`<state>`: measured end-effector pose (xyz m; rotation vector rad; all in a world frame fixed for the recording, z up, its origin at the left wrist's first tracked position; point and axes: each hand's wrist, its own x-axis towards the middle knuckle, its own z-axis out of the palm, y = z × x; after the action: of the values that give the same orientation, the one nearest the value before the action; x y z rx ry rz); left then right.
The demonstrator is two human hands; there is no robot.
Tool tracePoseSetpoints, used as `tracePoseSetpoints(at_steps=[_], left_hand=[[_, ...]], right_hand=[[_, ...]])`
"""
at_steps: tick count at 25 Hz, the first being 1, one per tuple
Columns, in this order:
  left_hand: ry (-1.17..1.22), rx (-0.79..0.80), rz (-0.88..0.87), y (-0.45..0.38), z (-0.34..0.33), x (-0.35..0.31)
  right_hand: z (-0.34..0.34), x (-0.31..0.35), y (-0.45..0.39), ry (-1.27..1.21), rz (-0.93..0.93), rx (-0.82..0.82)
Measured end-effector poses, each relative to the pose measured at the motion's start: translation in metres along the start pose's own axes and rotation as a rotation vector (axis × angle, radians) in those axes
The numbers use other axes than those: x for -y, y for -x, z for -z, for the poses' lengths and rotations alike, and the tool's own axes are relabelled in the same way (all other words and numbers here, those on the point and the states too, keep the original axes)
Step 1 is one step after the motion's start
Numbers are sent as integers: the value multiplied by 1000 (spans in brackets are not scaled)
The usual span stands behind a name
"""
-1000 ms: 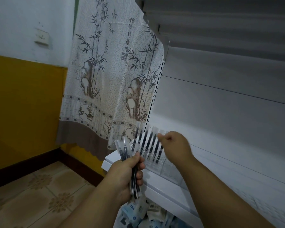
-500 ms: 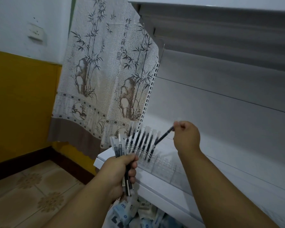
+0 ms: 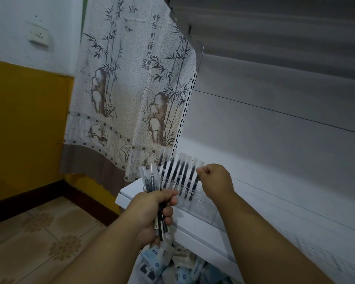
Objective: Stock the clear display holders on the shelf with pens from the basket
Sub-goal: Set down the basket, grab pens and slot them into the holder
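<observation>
Since half a second ago the right hand [image 3: 214, 179] has come down from above the row and now sits at the row's right end, its curled fingers pinching the top of the last pen [image 3: 195, 184], which stands in a slot of the clear display holder [image 3: 195, 198]. Earlier that pen was tilted in the air. About eight pens stand side by side in the holder, leaning slightly right, near the left end of the white shelf [image 3: 205, 240], close to its front edge. To the left, the left hand [image 3: 152, 214] grips a bundle of pens [image 3: 151, 181] in a closed fist, caps pointing up, held just in front of the shelf's left corner. Below the shelf's front edge, blue-and-white packets [image 3: 160, 263] lie heaped; the basket itself cannot be made out. Behind the shelf's left end hangs a bamboo-print curtain [image 3: 131, 89].
</observation>
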<state>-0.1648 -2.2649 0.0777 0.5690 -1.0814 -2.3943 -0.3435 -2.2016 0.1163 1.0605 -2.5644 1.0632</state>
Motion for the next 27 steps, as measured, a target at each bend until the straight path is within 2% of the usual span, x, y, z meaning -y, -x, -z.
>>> tracePoseSetpoints(at_steps=[3,4,5,8,10,12,14,17,19,20,21,23,24,25,27], left_hand=[[-7,41,16,2,-1,-2],[-9,61,26,4,-1,-3],[-12,83,37,5,-2,-3],[-42,159,73,12,-7,-5],[-54,184,86,17,-10,-5],[-50,179,82,20,-12,-6],[-16,155,75,20,-14,-7],[9,87,73,17,-15,-9],[-66,40,65,15,-14,-7],[-97,27,59,15,-14,-5],[-104,22,52,13,-13,-3],[-73,22,51,7,-12,0],[-58,20,53,5,-10,1],[-50,15,53,2,-9,3],[-47,8,50,-1,-7,5]], right_hand=[[8,14,13,-80,5,-170],[11,25,19,-158,45,-153],[15,38,25,-229,81,-47],[21,65,34,-422,50,458],[24,67,34,-461,62,567],[25,65,32,-428,89,526],[27,60,30,-450,62,407],[34,55,25,-562,-3,71],[37,51,26,-590,8,-164],[37,49,27,-594,28,-207],[36,48,30,-600,51,-178],[33,44,35,-603,79,-20],[32,40,35,-612,84,-3],[34,35,33,-619,88,-64],[42,23,25,-537,102,-293]])
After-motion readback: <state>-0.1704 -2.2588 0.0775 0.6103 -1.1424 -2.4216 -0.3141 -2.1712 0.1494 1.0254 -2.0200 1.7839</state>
